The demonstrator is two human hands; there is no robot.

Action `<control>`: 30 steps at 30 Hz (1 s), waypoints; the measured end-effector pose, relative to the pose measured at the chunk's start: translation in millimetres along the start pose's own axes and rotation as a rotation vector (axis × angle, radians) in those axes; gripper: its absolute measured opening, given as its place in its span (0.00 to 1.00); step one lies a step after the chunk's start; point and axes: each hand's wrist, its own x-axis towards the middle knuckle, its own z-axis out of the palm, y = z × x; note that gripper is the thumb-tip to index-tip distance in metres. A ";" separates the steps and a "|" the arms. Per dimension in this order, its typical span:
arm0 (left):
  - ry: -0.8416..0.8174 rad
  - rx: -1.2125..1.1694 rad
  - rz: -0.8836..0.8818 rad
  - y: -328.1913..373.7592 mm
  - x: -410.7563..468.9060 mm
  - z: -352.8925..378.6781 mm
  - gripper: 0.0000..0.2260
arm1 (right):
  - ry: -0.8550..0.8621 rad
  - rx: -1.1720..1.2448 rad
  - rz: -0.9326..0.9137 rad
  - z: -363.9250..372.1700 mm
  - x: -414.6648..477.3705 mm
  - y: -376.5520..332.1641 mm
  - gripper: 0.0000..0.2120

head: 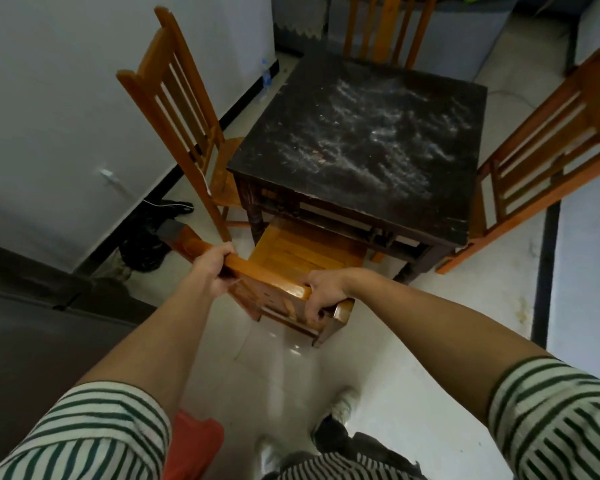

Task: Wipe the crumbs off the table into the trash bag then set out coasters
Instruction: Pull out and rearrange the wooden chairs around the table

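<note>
A dark square table (440,216) stands ahead of me, its top smeared with pale crumbs and dust (378,133). The near wooden chair (291,251) is partly tucked under the table's front edge. My left hand (213,268) grips the left end of its top rail. My right hand (321,292) grips the right end of the same rail. A black trash bag (146,240) lies crumpled on the floor by the left wall. No coasters show.
Three more wooden chairs ring the table: one at the left (181,109), one at the back (388,26), one at the right (548,157). A water bottle (265,76) stands by the wall. A dark sofa (32,323) fills the lower left. My feet are on pale floor tiles.
</note>
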 end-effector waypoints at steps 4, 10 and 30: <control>-0.064 0.069 0.020 1.5 8.2 -2.3 0.07 | -0.027 0.027 -0.009 -9.8 10.8 7.0 0.36; -0.109 0.311 0.146 -4.0 8.0 -37.4 0.31 | 0.052 0.025 -0.064 -11.2 11.3 13.9 0.45; 0.159 0.876 0.677 63.7 23.2 -21.2 0.02 | 1.469 0.167 0.206 54.4 -20.7 19.1 0.12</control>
